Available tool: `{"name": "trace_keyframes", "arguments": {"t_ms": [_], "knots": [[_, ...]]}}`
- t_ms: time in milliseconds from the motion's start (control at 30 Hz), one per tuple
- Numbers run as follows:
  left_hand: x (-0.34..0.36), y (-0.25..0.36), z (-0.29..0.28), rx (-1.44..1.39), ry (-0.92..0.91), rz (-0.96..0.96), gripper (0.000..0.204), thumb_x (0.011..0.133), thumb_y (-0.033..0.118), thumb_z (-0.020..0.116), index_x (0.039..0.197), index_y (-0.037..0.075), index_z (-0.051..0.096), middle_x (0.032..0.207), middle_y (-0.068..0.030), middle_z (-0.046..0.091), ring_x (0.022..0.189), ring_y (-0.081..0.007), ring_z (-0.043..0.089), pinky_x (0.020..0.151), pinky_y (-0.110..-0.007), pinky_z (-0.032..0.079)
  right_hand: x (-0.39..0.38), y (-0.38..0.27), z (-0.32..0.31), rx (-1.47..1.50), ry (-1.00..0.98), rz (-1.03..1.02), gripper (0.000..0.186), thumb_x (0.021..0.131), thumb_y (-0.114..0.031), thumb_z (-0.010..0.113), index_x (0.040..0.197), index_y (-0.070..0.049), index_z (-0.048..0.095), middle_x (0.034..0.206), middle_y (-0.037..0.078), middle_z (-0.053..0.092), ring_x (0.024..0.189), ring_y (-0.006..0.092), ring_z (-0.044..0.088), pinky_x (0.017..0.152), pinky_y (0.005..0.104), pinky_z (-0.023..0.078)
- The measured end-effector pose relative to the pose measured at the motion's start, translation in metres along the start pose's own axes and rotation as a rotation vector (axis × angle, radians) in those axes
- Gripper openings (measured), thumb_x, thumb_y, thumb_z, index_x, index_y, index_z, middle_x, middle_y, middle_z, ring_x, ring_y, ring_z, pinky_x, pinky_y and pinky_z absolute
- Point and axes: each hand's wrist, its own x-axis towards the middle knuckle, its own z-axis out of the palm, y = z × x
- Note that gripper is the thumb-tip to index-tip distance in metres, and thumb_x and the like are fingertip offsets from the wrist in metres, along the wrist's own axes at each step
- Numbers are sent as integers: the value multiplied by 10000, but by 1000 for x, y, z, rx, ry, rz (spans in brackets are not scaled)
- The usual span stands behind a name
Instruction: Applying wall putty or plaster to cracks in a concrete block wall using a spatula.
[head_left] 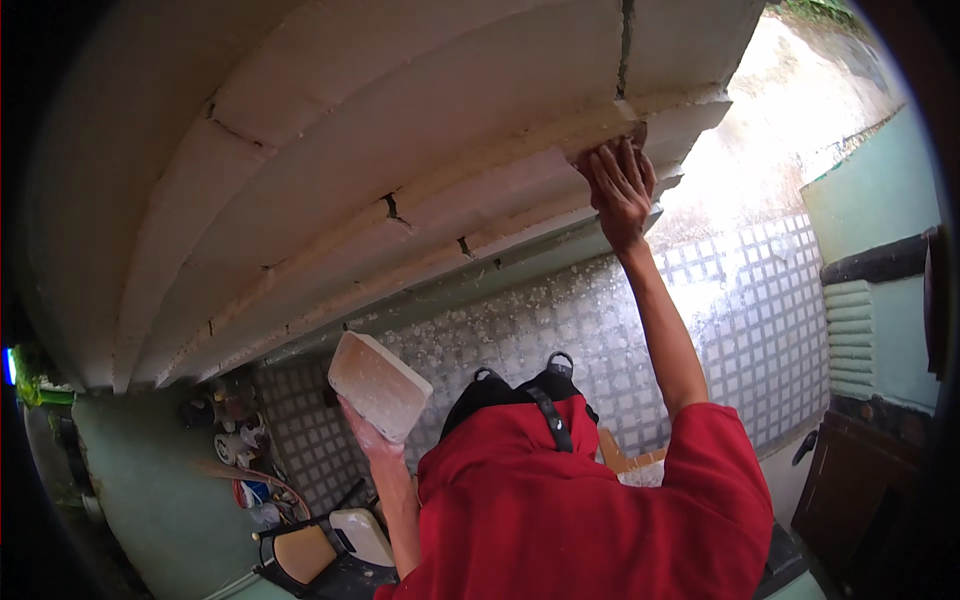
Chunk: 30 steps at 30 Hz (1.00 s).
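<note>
My left hand, dusted whitish, grips a pale rectangular plastic tub from below, at waist height. White smears cover the tub. At the upper right, my right hand is stretched out against a stepped, cream-coloured moulding. Its fingers press a thin brown piece onto the surface near the moulding's right end. Most of that piece is hidden under the fingers, so its kind cannot be told. Dark cracks and gaps break the moulding to the left of this hand.
Below lies a checkered tile floor spotted with white. Cans and clutter stand along the left wall, near a chair and a white lidded box. A brown wooden cabinet is at the lower right. Bright daylight enters at the upper right.
</note>
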Motion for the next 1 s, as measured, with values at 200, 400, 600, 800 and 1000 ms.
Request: {"name": "trace_keyframes", "arguments": {"t_ms": [200, 400, 600, 800, 1000], "knots": [[7, -4, 0, 10, -20, -26, 587, 986, 478, 472, 1466, 156, 369, 1454, -65, 457, 1299, -316, 473, 1059, -518, 426, -36, 14, -5, -12, -80, 5, 327, 785, -72, 739, 1110, -108, 724, 1209, 53, 677, 1243, 301, 563, 1090, 477, 348], [2, 2, -3, 63, -39, 3, 597, 979, 477, 487, 1469, 158, 363, 1457, -66, 455, 1305, -319, 468, 1061, -521, 421, 0, -9, -18, 6, 63, 8, 279, 803, -110, 744, 1082, -114, 733, 1207, 49, 679, 1251, 311, 556, 1099, 479, 313], [18, -7, 1, -5, -87, -69, 601, 976, 480, 493, 1468, 159, 363, 1452, -66, 459, 1304, -316, 469, 1060, -516, 423, -33, 15, -6, -16, -125, 37, 364, 778, -38, 714, 1135, -107, 710, 1239, 51, 661, 1271, 288, 539, 1095, 477, 352], [13, -9, 0, 24, -102, -18, 597, 983, 480, 478, 1470, 158, 353, 1455, -64, 452, 1299, -310, 473, 1056, -501, 433, -15, -1, -46, 290, -47, 513, 466, 867, 71, 514, 1296, -84, 608, 1272, 129, 630, 1207, 295, 588, 986, 378, 475], [19, -12, -7, -5, -120, -69, 596, 985, 488, 469, 1467, 154, 356, 1452, -67, 452, 1291, -306, 477, 1048, -495, 441, -6, -33, -24, 325, -107, 739, 675, 805, 129, 483, 1345, -267, 572, 1208, 148, 638, 993, 219, 701, 755, 317, 567]]}}
